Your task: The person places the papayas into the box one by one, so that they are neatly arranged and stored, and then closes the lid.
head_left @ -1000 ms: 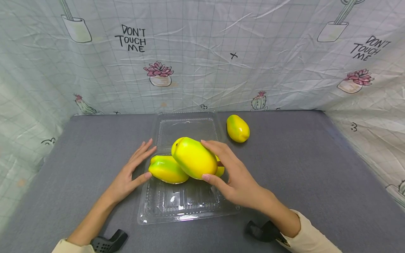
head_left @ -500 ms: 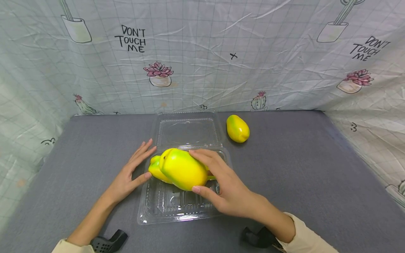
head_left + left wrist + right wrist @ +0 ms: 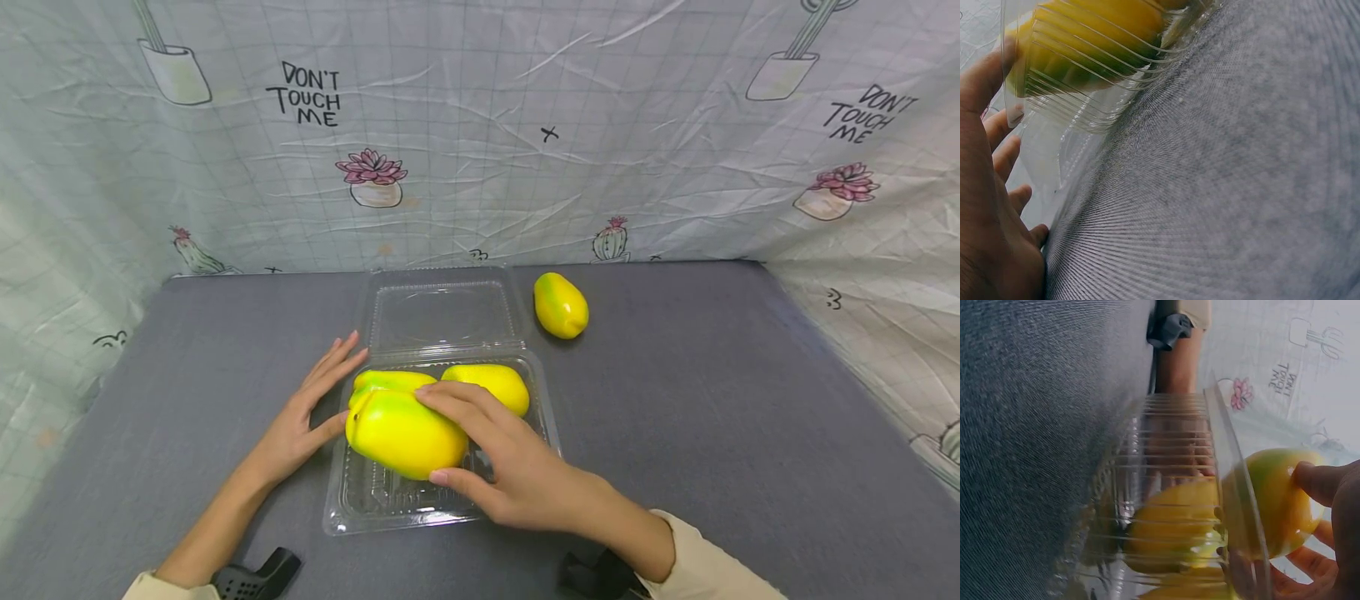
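My right hand (image 3: 517,467) grips a yellow-green mango (image 3: 405,433) between thumb and fingers. It holds the fruit over the front left of a clear plastic clamshell box (image 3: 360,518). Inside the box lie a second mango (image 3: 393,380), partly hidden behind the held one, and a third mango (image 3: 495,387) at the back right. My left hand (image 3: 292,429) rests at the box's left side with fingers spread and fairly straight. In the left wrist view a fingertip touches the box rim. The right wrist view shows the held mango (image 3: 1275,494) above the rim.
Another mango (image 3: 561,306) lies on the grey tabletop (image 3: 675,375), right of the box's flat, opened lid (image 3: 450,317). A patterned white cloth (image 3: 480,167) hangs behind and along both sides of the table.
My right hand has carried its mango left and toward me, lower over the box's front left. The mango at the back right of the box is now uncovered. My left hand stays put.
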`<state>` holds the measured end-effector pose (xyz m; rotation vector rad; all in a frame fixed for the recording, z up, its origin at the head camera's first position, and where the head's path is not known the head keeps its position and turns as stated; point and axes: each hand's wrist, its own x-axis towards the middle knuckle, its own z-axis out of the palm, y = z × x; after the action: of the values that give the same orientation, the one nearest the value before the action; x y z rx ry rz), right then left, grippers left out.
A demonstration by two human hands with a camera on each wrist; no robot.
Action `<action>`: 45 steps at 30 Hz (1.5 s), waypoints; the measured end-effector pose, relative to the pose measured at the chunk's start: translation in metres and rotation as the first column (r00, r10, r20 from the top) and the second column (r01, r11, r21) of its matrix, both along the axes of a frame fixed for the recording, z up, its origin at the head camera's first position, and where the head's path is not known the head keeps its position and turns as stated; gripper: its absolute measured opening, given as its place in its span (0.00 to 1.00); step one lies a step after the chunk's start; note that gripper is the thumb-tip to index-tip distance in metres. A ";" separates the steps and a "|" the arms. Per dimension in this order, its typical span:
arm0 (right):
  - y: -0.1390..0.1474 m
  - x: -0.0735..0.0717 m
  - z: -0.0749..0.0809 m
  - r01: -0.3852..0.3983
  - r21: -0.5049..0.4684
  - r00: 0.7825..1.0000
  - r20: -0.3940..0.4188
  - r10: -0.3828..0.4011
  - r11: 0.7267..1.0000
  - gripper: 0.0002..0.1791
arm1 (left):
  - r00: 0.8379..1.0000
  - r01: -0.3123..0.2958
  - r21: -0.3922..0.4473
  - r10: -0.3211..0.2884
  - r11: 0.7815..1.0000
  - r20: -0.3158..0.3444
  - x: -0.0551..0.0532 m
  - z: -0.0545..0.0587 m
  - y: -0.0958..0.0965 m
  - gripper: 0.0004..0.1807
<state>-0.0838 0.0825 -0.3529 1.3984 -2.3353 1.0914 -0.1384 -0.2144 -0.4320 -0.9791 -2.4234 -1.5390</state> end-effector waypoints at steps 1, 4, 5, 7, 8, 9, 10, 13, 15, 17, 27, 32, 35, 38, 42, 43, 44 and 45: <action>-0.001 0.000 -0.001 -0.004 0.001 1.000 -0.007 0.004 1.000 0.36 | 1.000 0.000 0.000 0.000 1.000 0.000 0.000 0.000 0.000 0.34; -0.004 0.000 -0.004 -0.014 0.012 1.000 -0.026 0.014 1.000 0.36 | 1.000 -0.001 -0.002 0.001 1.000 -0.003 0.000 -0.001 -0.001 0.34; -0.004 0.000 -0.006 -0.017 0.018 0.999 -0.032 0.018 1.000 0.36 | 1.000 -0.003 -0.004 0.003 1.000 -0.003 0.000 -0.001 -0.001 0.35; -0.006 0.000 -0.008 -0.021 0.032 0.999 -0.042 0.022 0.999 0.36 | 1.000 -0.007 -0.010 0.007 1.000 -0.001 0.001 0.000 -0.001 0.35; -0.006 0.000 -0.009 -0.022 0.038 0.999 -0.047 0.024 0.999 0.36 | 1.000 -0.008 -0.012 0.008 1.000 -0.001 0.001 0.001 -0.001 0.35; -0.006 0.000 -0.010 -0.024 0.045 0.998 -0.053 0.026 0.999 0.36 | 1.000 -0.011 -0.016 0.011 1.000 0.001 0.001 0.001 -0.001 0.36; -0.007 0.000 -0.011 -0.026 0.048 0.998 -0.059 0.029 0.999 0.36 | 1.000 -0.012 -0.016 0.012 1.000 0.002 0.001 0.000 -0.001 0.36; -0.008 0.000 -0.014 -0.026 0.058 0.997 -0.066 0.029 0.998 0.36 | 1.000 -0.016 -0.020 0.016 1.000 0.006 0.001 0.000 -0.001 0.37; -0.008 0.000 -0.016 -0.023 0.065 0.997 -0.067 0.028 0.998 0.36 | 1.000 -0.015 -0.019 0.016 1.000 0.004 0.001 0.000 -0.001 0.38; -0.008 0.000 -0.017 -0.017 0.080 0.998 -0.062 0.022 0.997 0.36 | 1.000 -0.016 -0.021 0.016 1.000 0.001 0.001 0.000 0.000 0.38; -0.009 0.001 -0.019 -0.002 0.169 1.000 -0.012 0.004 0.986 0.36 | 1.000 -0.026 -0.034 0.027 0.999 0.016 0.001 0.001 0.001 0.37; -0.010 0.002 -0.020 0.009 0.205 1.000 0.023 -0.014 0.979 0.36 | 0.999 -0.024 -0.031 0.025 0.999 0.025 0.000 0.001 0.001 0.37; -0.011 0.002 -0.021 0.016 0.228 1.000 0.021 -0.021 0.973 0.35 | 0.999 -0.021 -0.030 0.022 0.999 0.023 -0.001 0.000 0.000 0.36; -0.011 0.002 -0.022 0.020 0.242 1.000 0.014 -0.024 0.970 0.35 | 1.000 -0.019 -0.030 0.020 0.999 0.019 -0.001 -0.001 0.000 0.36; -0.012 0.002 -0.023 0.019 0.258 1.000 -0.007 -0.018 0.966 0.36 | 1.000 -0.017 -0.029 0.017 0.999 0.015 -0.001 -0.002 0.000 0.36; -0.012 0.002 -0.022 0.019 0.260 1.000 -0.008 -0.018 0.965 0.36 | 1.000 -0.017 -0.029 0.018 0.999 0.015 -0.001 -0.002 0.000 0.36; -0.012 0.002 -0.022 0.018 0.264 1.000 -0.013 -0.015 0.964 0.36 | 1.000 -0.018 -0.030 0.019 0.999 0.015 -0.001 -0.002 0.000 0.36; -0.012 0.002 -0.022 0.015 0.268 1.000 -0.015 -0.011 0.963 0.36 | 1.000 -0.019 -0.030 0.019 0.999 0.014 0.000 -0.002 -0.001 0.36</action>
<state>-0.0822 0.0703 -0.3750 1.4685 -2.5543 0.7796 -0.1387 -0.2149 -0.4337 -0.9504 -2.4650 -1.5134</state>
